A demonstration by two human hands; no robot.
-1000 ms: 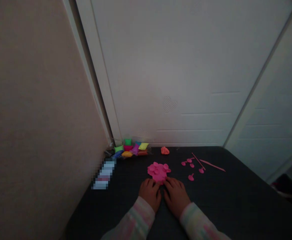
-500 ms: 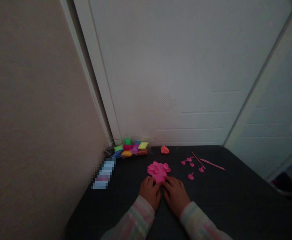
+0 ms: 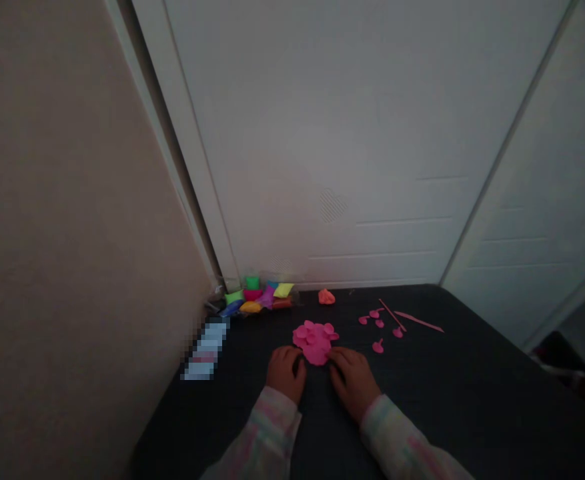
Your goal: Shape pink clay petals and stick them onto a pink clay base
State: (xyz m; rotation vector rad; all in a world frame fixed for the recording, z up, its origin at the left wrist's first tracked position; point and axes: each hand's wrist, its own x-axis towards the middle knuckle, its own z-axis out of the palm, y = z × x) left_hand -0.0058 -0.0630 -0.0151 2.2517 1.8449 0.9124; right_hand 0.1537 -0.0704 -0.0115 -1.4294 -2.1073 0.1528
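Observation:
A flat piece of pink modelling clay [image 3: 317,353] lies on the dark table, with several small rounded clay pieces on its upper part. My left hand [image 3: 286,373] rests just left of its lower edge, fingers bent and the thumb apart, holding nothing. On the other side, my right hand [image 3: 355,381] has its fingertips at the clay's lower right edge, the thumb spread away from them. Farther right lie several loose pink clay pieces with thin stems, among them a small clay piece [image 3: 378,347]. Beside these are a thin pink stick [image 3: 392,315] and a pink modelling knife [image 3: 419,321].
A clear bag of colourful clay packets [image 3: 262,298] sits at the table's back left, against the wall. An orange clay lump [image 3: 326,297] is near the back edge. A pixelated pale rectangle [image 3: 207,350] lies at the left edge. A white panel [image 3: 322,133] stands behind the table [image 3: 452,393].
My left hand has moved left, off the clay's lower edge, and the gap between my hands has widened. My right hand stays at the edge. The view has shifted slightly.

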